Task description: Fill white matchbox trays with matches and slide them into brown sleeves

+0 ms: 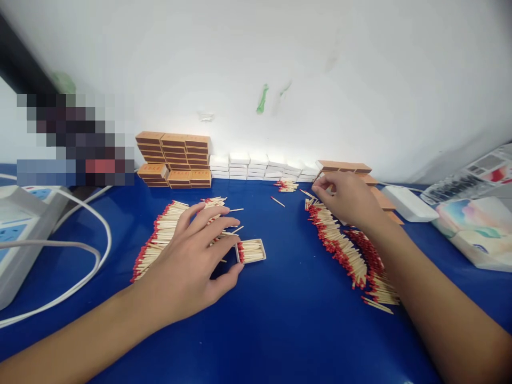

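My left hand (196, 256) rests on the blue table (280, 320), fingers spread over the left row of red-tipped matches (158, 240). Its thumb and forefinger touch a small white tray (251, 250) filled with matches. My right hand (348, 200) reaches to the far end of the right row of matches (340, 245). Its fingertips are pinched together at the matches there; what they hold is too small to see.
Orange matchboxes (176, 160) are stacked against the wall, with white inner trays (256, 166) and more orange boxes (344, 168) to their right. A power strip and white cables (60, 250) lie left. A white adapter (408, 202) and packets (476, 229) lie right.
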### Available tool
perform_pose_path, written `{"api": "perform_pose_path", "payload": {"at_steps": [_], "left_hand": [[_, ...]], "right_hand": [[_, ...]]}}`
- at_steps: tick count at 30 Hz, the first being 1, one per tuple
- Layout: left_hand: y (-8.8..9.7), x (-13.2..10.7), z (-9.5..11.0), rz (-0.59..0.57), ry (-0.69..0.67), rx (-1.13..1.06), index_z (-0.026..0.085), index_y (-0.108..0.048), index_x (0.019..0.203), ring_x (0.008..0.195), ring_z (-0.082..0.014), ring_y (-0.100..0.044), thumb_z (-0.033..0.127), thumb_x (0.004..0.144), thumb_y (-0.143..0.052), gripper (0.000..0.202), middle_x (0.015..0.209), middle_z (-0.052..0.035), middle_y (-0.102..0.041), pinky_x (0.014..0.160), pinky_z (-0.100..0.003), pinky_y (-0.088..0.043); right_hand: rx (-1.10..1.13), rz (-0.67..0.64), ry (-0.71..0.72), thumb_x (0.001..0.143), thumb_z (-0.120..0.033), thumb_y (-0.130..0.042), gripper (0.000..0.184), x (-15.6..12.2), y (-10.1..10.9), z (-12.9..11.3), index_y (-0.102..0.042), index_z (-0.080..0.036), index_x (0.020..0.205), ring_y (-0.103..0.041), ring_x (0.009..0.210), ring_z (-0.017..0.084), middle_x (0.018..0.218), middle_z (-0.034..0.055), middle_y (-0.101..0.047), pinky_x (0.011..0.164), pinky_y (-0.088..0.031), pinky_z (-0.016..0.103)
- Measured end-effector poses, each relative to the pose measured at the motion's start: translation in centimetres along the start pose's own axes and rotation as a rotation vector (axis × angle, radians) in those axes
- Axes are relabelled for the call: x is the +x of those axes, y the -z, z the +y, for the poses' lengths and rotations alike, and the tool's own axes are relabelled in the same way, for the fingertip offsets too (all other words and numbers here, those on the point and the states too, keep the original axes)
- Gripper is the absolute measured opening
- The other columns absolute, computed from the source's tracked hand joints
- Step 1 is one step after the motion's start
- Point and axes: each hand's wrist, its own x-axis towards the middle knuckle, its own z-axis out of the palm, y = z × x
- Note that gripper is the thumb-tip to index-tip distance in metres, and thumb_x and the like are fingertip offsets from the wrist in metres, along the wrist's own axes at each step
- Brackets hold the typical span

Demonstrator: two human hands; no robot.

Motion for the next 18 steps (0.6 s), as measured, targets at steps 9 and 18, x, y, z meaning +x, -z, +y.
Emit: {"api": "perform_pose_path", "payload": {"at_steps": [9, 18], "left_hand": [[-0.1, 0.1, 0.0, -0.001, -0.004, -0.003, 0.021, -0.078, 0.114, 0.14, -0.0364, -0.064, 0.029, 0.101, -0.072, 0.016, 0.132, -0.0103, -0.078, 0.127, -0.065, -0.04], [-0.1, 0.1, -0.1, -0.001, -0.008, 0.001, 0.021, -0.077, 0.115, 0.14, -0.0359, -0.063, 0.03, 0.102, -0.071, 0.017, 0.132, -0.0096, -0.078, 0.127, -0.065, -0.04]], "right_hand": [[-0.082, -0.1, 0.043, 0.096, -0.031, -0.068, 0.026, 0.9, -1.7, 0.4, -0.073, -0.025, 0.072, -0.07, 0.077, 0.03, 0.077, 0.0091, -0.08, 0.077, -0.049, 0.044], [-0.039, 0.046, 0.103, 0.101, -0.03, -0.062, 0.022, 0.6, -1.4, -1.8, -0.07, -0.024, 0.081, -0.067, 0.095, 0.034, 0.09, 0.0142, -0.075, 0.088, -0.052, 0.049]]}}
